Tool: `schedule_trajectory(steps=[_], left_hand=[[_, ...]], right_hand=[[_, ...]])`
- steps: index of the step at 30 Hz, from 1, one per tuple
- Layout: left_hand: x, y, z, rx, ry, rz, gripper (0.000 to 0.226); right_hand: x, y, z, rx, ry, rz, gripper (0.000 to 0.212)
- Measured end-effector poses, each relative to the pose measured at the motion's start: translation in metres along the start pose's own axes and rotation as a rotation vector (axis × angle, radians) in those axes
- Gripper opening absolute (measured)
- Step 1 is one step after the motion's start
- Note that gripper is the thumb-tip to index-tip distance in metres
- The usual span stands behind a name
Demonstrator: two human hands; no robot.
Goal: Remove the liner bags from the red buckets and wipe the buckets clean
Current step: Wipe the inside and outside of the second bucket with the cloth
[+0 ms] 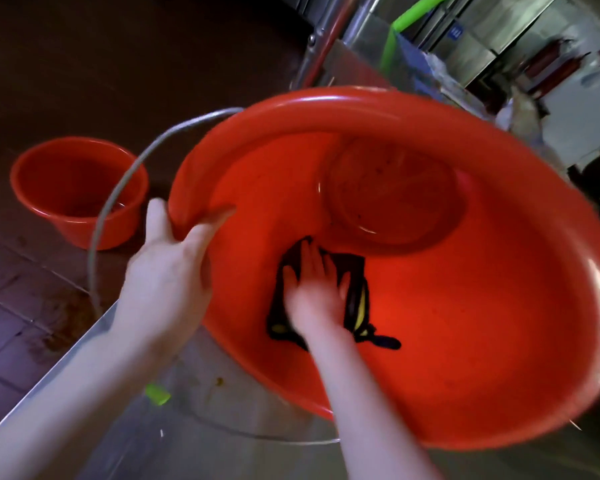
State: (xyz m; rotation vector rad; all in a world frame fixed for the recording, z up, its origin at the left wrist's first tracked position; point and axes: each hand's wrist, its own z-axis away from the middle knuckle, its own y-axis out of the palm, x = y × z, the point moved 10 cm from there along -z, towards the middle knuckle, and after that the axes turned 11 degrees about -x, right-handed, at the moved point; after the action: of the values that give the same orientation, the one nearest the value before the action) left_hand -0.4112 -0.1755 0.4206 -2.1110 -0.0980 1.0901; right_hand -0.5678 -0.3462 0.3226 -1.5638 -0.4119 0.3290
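one red bucket (pixel 465 341) tipped, mouth facing camera

We see a steel counter (pixel 243 403) along the bottom of the frame, with a small green scrap (pixel 157 394) on it at lower left. A dark tiled floor (pixel 11 306) fills the left side, with a brown stain (pixel 66 313) beside the counter's edge. Steel cabinets (pixel 499 36) and a green bar (pixel 417 12) stand at upper right.

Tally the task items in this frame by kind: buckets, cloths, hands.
Red buckets: 2 (near bucket, far bucket)
Cloths: 1 (dark cloth inside the near bucket)
Hands: 2 (left hand gripping the rim, right hand pressing the cloth)
Total: 5
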Motion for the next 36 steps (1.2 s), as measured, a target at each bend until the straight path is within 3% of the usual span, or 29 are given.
schedule_trajectory(steps=[3,6,11,17,23,26,29,33,34,36], left_hand=[[0.023,0.022,0.025,0.054,-0.129,0.027,0.068],[0.047,0.038,0.045,0.07,-0.233,0.095,0.062],[0.059,0.048,0.051,0.042,-0.241,0.197,0.066],[0.066,0.053,0.052,0.039,-0.251,0.264,0.067],[0.065,0.055,0.054,0.042,-0.275,0.266,0.065],[0.064,0.056,0.055,0.055,-0.263,0.258,0.064],[0.062,0.052,0.055,0.048,-0.251,0.271,0.065],[0.055,0.047,0.063,0.147,-0.314,0.281,0.061],[0.051,0.042,0.067,0.179,-0.3,0.218,0.059],[0.035,0.009,0.063,0.078,-0.147,0.055,0.047]], right_hand=[[0.048,-0.011,0.073,-0.068,-0.215,-0.088,0.063],[0.053,-0.016,0.101,-0.099,-0.267,-0.018,0.061],[0.021,-0.004,0.01,-0.048,-0.077,0.108,0.062],[-0.001,0.007,-0.072,0.043,0.147,0.084,0.061],[0.064,-0.008,0.042,-0.089,-0.228,-0.016,0.066],[0.073,-0.009,0.078,-0.083,-0.279,-0.046,0.066],[0.059,-0.006,0.039,-0.083,-0.209,-0.01,0.065],[0.028,0.008,-0.043,-0.024,0.027,-0.032,0.06],[0.021,0.011,-0.058,-0.007,0.068,-0.06,0.059],[0.012,0.013,-0.077,-0.018,0.1,-0.103,0.059]])
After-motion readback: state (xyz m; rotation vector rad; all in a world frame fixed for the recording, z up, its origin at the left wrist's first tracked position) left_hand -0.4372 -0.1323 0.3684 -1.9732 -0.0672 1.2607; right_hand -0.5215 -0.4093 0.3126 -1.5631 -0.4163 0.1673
